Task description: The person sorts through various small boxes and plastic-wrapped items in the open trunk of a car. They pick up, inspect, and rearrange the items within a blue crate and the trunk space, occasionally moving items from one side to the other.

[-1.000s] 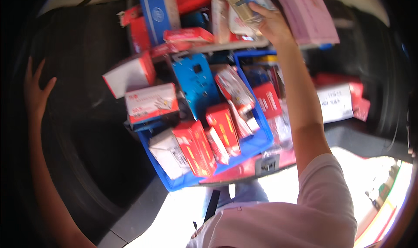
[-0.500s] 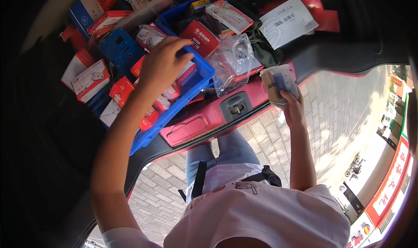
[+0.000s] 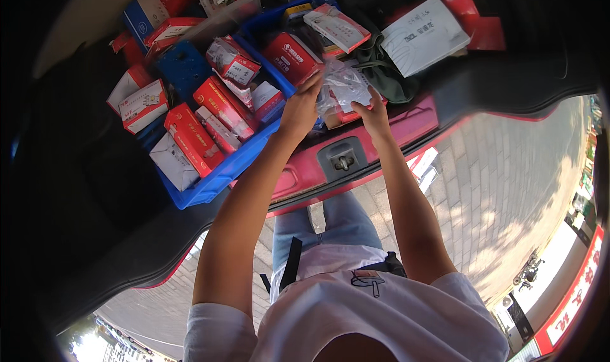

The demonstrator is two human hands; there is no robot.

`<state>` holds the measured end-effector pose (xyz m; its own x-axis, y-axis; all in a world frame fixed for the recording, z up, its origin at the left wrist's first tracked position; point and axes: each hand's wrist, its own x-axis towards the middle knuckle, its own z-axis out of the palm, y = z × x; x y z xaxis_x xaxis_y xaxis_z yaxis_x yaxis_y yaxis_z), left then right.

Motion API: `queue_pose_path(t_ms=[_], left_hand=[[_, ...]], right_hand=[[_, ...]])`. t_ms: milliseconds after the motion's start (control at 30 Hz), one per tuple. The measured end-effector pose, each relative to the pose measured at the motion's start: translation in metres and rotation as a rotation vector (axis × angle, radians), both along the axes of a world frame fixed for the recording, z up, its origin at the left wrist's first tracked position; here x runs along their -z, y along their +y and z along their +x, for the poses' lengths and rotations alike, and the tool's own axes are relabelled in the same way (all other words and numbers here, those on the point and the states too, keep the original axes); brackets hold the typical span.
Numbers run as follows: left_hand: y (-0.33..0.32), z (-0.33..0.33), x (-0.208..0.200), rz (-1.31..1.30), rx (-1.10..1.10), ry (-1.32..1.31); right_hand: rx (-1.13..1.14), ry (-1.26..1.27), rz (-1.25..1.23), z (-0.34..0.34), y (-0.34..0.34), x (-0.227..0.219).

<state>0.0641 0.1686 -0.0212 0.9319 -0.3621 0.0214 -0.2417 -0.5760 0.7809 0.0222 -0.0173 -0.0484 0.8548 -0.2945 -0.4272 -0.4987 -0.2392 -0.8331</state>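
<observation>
A crumpled clear plastic bag lies over a red and white box at the trunk's front sill, between my two hands. My left hand is at the bag's left side, its fingers pressed together on the plastic; their tips are partly hidden. Just beyond those fingers is a red box in the blue crate. My right hand reaches the bag's right side with thumb and forefinger apart, and no package shows in it.
A blue crate on the left holds several red and white boxes. A white flat box lies at the right beside dark green cloth. The pink sill carries a metal latch. Paving lies outside the trunk.
My left hand has moved right, from over the blue crate to the bag. My right hand has moved in to the bag, and the small wrapped package it held is out of it.
</observation>
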Motion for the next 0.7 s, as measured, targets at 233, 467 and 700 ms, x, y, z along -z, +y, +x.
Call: queue_pose_path(t_ms=[233,467,700], left_hand=[[0.07,0.003,-0.079,0.2,0.145,0.03],[0.412,0.114,-0.192,1.162,-0.473,-0.544],[0.576,0.107,-0.198,1.694,-0.412,-0.289]], right_hand=[[-0.023,-0.155,0.156,-0.005,-0.036,-0.039],[-0.423,-0.348,0.201,0.133,0.102,-0.125],[-0.684,-0.372,0.181,0.297,0.323,-0.115]])
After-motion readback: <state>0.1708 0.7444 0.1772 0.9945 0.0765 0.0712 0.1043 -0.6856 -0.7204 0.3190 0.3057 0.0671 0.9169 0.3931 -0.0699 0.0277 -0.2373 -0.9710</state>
